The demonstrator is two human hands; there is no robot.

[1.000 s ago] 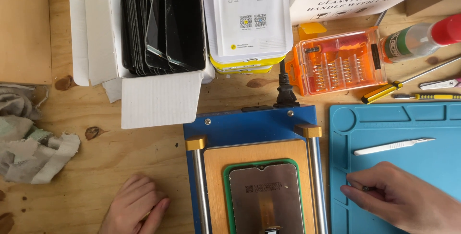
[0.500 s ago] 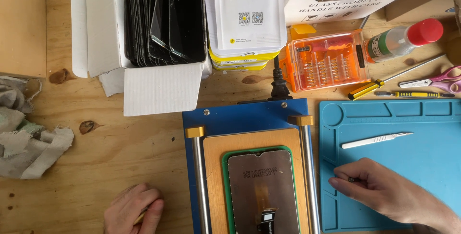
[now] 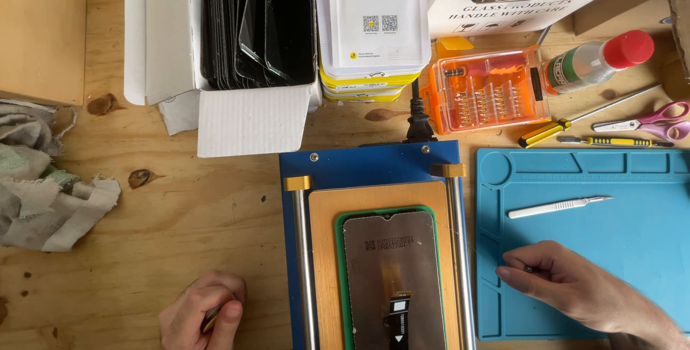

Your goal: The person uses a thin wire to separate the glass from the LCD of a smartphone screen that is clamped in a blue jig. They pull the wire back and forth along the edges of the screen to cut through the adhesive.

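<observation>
Two hands at a screen-repair desk, phone screen on blue machine.

Left hand lay curled on the desk, fingers pinched on a small object, possibly a tool, mostly hidden. Right hand rested on the blue mat, fingertips nipping a tiny dark item. Screen lay face-down in the green frame between the machine rails. Scalpel lay just above the right hand.
</observation>
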